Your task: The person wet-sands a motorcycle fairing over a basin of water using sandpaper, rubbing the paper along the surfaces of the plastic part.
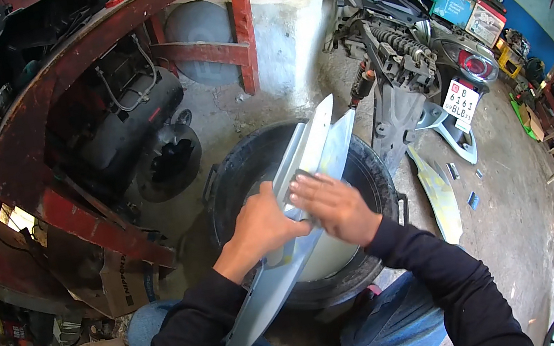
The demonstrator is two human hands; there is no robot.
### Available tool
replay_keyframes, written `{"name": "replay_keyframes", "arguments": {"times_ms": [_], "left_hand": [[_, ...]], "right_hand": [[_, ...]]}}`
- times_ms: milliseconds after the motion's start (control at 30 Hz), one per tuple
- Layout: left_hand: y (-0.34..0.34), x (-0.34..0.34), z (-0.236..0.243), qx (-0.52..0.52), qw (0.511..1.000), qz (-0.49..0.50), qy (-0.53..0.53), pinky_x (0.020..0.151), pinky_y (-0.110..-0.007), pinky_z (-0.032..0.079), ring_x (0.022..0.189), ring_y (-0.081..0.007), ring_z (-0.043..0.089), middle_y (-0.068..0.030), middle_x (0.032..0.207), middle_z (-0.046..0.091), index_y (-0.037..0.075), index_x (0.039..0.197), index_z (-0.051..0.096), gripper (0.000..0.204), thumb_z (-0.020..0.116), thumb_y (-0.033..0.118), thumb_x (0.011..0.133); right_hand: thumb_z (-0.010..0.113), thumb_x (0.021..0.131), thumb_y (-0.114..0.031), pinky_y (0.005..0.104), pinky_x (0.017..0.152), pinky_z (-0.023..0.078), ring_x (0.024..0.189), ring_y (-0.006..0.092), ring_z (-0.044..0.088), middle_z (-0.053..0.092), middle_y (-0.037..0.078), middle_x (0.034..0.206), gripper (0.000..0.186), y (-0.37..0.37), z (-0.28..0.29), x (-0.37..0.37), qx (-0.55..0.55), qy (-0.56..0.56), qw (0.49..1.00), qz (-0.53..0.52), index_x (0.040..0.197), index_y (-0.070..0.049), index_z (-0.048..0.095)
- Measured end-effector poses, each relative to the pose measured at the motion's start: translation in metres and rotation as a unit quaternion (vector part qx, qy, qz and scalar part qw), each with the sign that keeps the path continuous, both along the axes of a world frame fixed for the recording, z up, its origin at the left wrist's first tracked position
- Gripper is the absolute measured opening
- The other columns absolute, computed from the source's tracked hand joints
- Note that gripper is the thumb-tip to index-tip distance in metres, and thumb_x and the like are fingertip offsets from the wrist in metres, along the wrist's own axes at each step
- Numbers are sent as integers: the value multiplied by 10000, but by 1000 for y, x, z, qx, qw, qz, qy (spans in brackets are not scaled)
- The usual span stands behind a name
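Observation:
A long pale blue-white motorcycle body panel [269, 299], patchy with grey and yellowish areas, slants over a round black tub [374, 175] between my knees. My left hand [267, 222] is closed around the panel's middle, thumb on the near side. With its fingers together and laid along the panel, my right hand [334, 207] presses a thin dark piece of sandpaper [308, 174] against it. Most of that sheet is hidden beneath the fingers. Cloudy whitish water [324, 257] shows inside the tub under the panel.
A red metal frame [57, 85] stands at left, with a black tank [135, 116] under it. Ahead right is a partly stripped motorcycle [402, 42]. Another pale panel [436, 194] and small blue scraps [473, 199] lie on the concrete floor. A cardboard box [127, 282] sits left.

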State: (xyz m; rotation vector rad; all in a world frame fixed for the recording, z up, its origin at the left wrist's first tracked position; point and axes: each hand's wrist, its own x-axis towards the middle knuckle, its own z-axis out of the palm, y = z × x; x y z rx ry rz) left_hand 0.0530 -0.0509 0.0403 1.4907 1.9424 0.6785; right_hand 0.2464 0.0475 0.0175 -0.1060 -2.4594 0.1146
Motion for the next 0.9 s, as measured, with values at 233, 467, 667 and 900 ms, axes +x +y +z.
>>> {"name": "replay_keyframes", "arguments": {"times_ms": [233,467,667,900], "left_hand": [[0,0,7,-8,1000,7,21,900,-454,593,1007,-439,733,-328,1083,709,-159,1255,533,916,884,419,638],[-1,-4,1,-2,1000,3,13,897,-444,590,990,-421,739,-308,1066,719,-153,1291,517,946,900,414,637],[2,5,8,-5,1000,-1,-1,900,-446,591,1006,-433,735,-318,1081,713,-161,1273,519,939,895,418,637],[2,-1,8,-19,1000,8,14,905,-428,581,1007,-396,737,-297,1087,717,-143,1318,504,978,910,427,636]], "right_hand": [[699,795,0,483,1153,479,1326,316,641,692,140,1390,501,-5,-7,-5,5,5,999,-33,1291,-65,721],[674,802,39,477,1163,473,1349,313,630,685,153,1400,514,19,-5,-5,-18,16,998,-49,1301,-72,725],[633,812,88,483,1157,483,1334,328,647,709,162,1360,519,65,-2,-2,-54,50,993,-97,1291,-80,740],[641,823,75,486,1168,477,1320,322,654,710,145,1365,521,69,3,-6,-70,40,994,-75,1311,-84,730]]}}
